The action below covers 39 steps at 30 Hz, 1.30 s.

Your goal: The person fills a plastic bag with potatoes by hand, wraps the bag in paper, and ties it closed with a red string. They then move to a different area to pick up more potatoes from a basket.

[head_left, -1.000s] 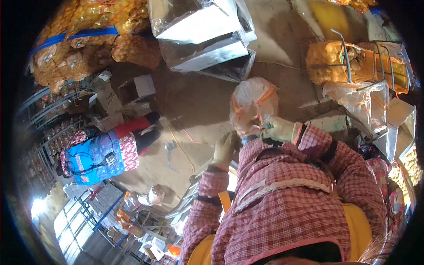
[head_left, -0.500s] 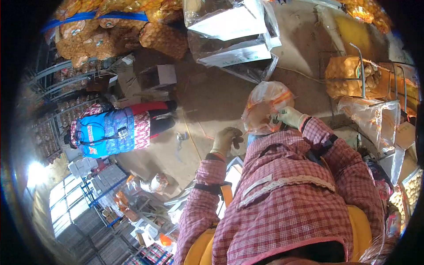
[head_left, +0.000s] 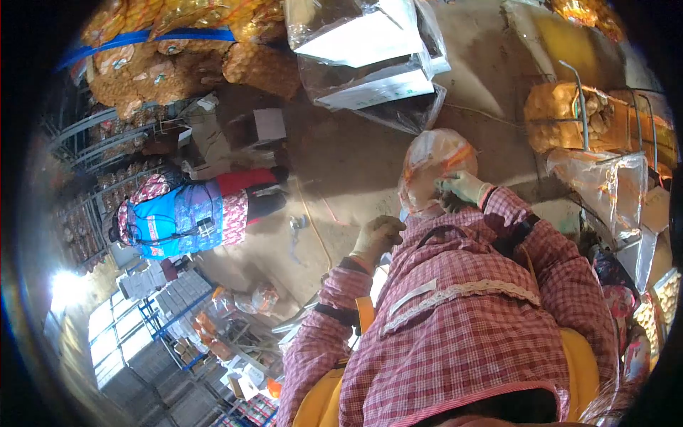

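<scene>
A clear plastic bag with orange markings (head_left: 435,153) bulges in front of my chest. My right hand (head_left: 464,189), in a pale work glove with darkened fingers, is closed at the near side of this bag, gripping its plastic. To the left, my left hand (head_left: 378,238), gloved the same way, is held a little below the bag with loosely bent fingers. Nothing shows in that hand. My checked sleeves and jacket front fill the lower part of the view and overlap the bag's lower end.
A person in a blue vest (head_left: 185,217) stands at the left by racks. White boxes in clear plastic (head_left: 377,89) are ahead, with full net sacks (head_left: 263,67) at the upper left. A metal-framed cart (head_left: 585,117) bears another filled sack at the right. A cord (head_left: 311,220) crosses the floor.
My left hand has moved right, closer to my chest and the bag. The bag and my right hand have shifted slightly right. The person in blue appears slightly farther right.
</scene>
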Each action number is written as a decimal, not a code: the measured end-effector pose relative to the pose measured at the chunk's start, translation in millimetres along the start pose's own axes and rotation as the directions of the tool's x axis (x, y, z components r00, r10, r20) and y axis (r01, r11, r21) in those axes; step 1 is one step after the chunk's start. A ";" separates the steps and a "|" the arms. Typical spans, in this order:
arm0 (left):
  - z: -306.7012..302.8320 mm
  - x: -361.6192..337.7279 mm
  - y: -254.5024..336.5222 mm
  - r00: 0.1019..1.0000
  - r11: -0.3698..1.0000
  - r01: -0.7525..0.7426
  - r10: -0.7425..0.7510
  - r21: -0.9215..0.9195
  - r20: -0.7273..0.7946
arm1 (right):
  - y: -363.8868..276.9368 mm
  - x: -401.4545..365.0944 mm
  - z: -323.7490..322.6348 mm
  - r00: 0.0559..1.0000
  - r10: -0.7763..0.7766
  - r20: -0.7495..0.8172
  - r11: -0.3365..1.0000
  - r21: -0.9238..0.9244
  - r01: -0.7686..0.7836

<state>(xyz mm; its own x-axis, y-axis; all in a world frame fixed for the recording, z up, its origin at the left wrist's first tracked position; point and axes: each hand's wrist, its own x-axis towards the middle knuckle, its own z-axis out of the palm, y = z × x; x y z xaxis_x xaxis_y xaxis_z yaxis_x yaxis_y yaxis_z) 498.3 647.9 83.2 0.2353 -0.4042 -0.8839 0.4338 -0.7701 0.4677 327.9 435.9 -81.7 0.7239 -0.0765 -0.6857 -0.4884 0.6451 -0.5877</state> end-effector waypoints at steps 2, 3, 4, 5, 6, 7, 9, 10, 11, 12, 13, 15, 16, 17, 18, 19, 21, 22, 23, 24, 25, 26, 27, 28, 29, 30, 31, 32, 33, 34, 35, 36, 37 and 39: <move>-15.8 7.9 -9.3 1.000 0.993 -0.012 0.015 -0.115 0.026 | 12.6 6.4 -4.0 1.000 0.031 -0.002 0.999 0.038 -0.031; -24.5 12.7 -9.9 0.998 0.989 -0.044 0.048 -0.144 0.028 | 8.9 7.3 -4.5 0.999 0.048 0.000 0.997 0.065 -0.048; -31.7 16.4 -11.1 0.996 0.982 -0.079 0.085 -0.173 0.027 | 4.4 8.4 -3.9 0.998 0.061 0.003 0.994 0.090 -0.061; -36.6 17.9 -15.2 0.995 0.966 -0.103 0.098 -0.237 -0.030 | 2.3 4.4 -5.6 0.996 0.093 0.003 0.993 0.073 -0.093; -37.3 14.3 -16.0 0.995 0.965 -0.103 0.098 -0.239 -0.035 | 5.6 6.8 -4.8 0.996 0.094 0.008 0.993 0.071 -0.095; -38.8 11.2 -18.1 0.982 0.962 -0.161 0.135 -0.221 -0.128 | 9.4 11.3 -3.5 0.997 0.065 0.030 0.983 0.170 -0.070; -44.5 2.6 -27.9 0.959 0.938 -0.264 0.229 -0.227 -0.168 | 12.1 11.0 1.7 0.998 0.042 0.052 0.961 0.272 -0.055; -32.9 -4.4 -20.0 0.959 0.938 -0.262 0.226 -0.228 -0.171 | 3.5 7.4 6.5 0.998 0.045 0.041 0.984 0.170 -0.052; -14.2 -9.9 -12.6 0.962 0.967 -0.208 0.174 -0.150 -0.208 | -4.9 3.9 9.4 0.999 0.045 0.026 0.997 0.066 -0.047; 4.1 -13.8 -2.0 0.961 0.986 -0.152 0.129 -0.074 -0.246 | -8.0 3.8 8.6 0.999 0.042 0.023 0.997 0.063 -0.044; 16.5 -19.9 -0.4 0.957 0.938 -0.239 0.183 -0.251 -0.226 | -9.9 3.0 6.7 0.994 0.056 0.098 0.998 0.038 -0.060; 15.9 -21.2 5.1 0.953 0.949 -0.227 0.171 -0.218 -0.249 | -21.6 -1.9 9.4 0.961 0.203 0.190 0.973 0.069 -0.219; 14.8 -22.1 7.5 0.949 0.961 -0.213 0.159 -0.179 -0.274 | -18.0 -1.0 6.6 0.960 0.207 0.187 0.972 0.075 -0.224; 10.0 -21.1 12.0 0.946 0.953 -0.245 0.195 -0.178 -0.258 | -11.7 -0.3 3.5 0.947 0.211 0.244 0.945 0.197 -0.261; 8.2 -18.5 14.3 0.950 0.956 -0.233 0.184 -0.180 -0.253 | -5.2 2.0 0.4 0.932 0.206 0.299 0.902 0.310 -0.300; 6.2 -15.3 16.4 0.954 0.955 -0.245 0.206 -0.166 -0.218 | 4.3 9.9 -1.1 0.930 0.214 0.299 0.899 0.313 -0.307; 4.5 -9.7 28.8 0.957 0.955 -0.253 0.224 -0.152 -0.184 | 22.8 30.1 5.6 0.951 0.168 0.260 0.939 0.252 -0.235; 1.6 -8.2 29.0 0.957 0.956 -0.249 0.218 -0.155 -0.192 | 25.3 37.8 15.6 0.947 0.174 0.268 0.937 0.250 -0.243; -2.0 -5.7 29.6 0.957 0.951 -0.253 0.221 -0.177 -0.186 | 27.0 49.2 29.2 0.978 0.077 0.196 0.936 0.324 -0.138; -5.8 -3.7 29.0 0.959 0.946 -0.255 0.221 -0.199 -0.177 | 30.7 60.1 42.6 0.994 -0.015 0.112 0.920 0.390 -0.030; -8.2 -5.5 29.9 0.968 0.961 -0.232 0.214 -0.149 -0.130 | 30.5 73.8 56.6 0.988 -0.003 0.156 0.913 0.404 -0.061; -8.6 -5.6 30.6 0.971 0.963 -0.219 0.200 -0.155 -0.131 | 32.1 82.1 64.1 0.987 0.011 0.159 0.911 0.406 -0.075; -8.1 -5.2 30.8 0.980 0.961 -0.195 0.182 -0.194 -0.084 | 8.5 78.1 78.1 0.988 0.119 0.097 0.955 0.261 -0.141; -11.1 -5.4 28.9 0.986 0.958 -0.170 0.166 -0.232 -0.037 | -1.2 78.0 87.8 0.976 0.217 0.021 0.969 0.113 -0.218; -20.6 -2.6 23.4 0.982 0.960 -0.182 0.190 -0.213 0.016 | 13.5 89.4 86.6 0.960 0.271 0.075 0.934 0.221 -0.281; -30.1 0.9 18.6 0.983 0.959 -0.174 0.183 -0.223 0.017 | 18.4 90.2 81.4 0.956 0.283 0.073 0.931 0.218 -0.292; -39.3 4.2 13.1 0.980 0.948 -0.197 0.201 -0.252 -0.008 | 17.7 86.5 75.5 0.962 0.228 0.147 0.913 0.312 -0.264; -48.8 8.0 5.8 0.975 0.934 -0.220 0.220 -0.281 -0.032 | 16.8 83.1 71.2 0.963 0.165 0.212 0.883 0.405 -0.240; -60.9 15.0 -6.4 0.969 0.922 -0.244 0.241 -0.302 -0.048 | -3.8 67.7 72.9 0.932 0.210 0.295 0.798 0.498 -0.338; -69.9 20.9 -13.3 0.969 0.918 -0.243 0.241 -0.315 -0.046 | -9.1 58.0 75.4 0.932 0.220 0.289 0.801 0.491 -0.342; -77.3 27.7 -17.1 0.980 0.935 -0.195 0.193 -0.297 -0.037 | -11.3 48.6 75.9 0.962 0.180 0.208 0.811 0.522 -0.265; -83.9 37.2 -20.9 0.989 0.949 -0.150 0.149 -0.277 -0.026 | -12.0 43.8 73.2 0.984 0.135 0.120 0.818 0.546 -0.179; -86.6 49.7 -27.3 0.993 0.966 -0.115 0.117 -0.231 -0.005 | -9.9 39.3 62.8 0.956 0.176 0.236 0.843 0.465 -0.270; -89.0 71.1 -40.5 0.989 0.959 -0.116 0.135 -0.258 0.059 | -2.3 32.3 54.8 0.937 0.010 0.349 0.793 0.569 -0.220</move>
<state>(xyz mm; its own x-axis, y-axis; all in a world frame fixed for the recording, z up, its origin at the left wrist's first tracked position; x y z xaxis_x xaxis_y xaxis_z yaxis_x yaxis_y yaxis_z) 575.0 694.3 1.9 0.2401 -0.5327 -0.8115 0.6134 -0.5646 0.5522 379.1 473.5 -78.9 0.8436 0.1999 -0.4984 -0.2693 0.9605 -0.0706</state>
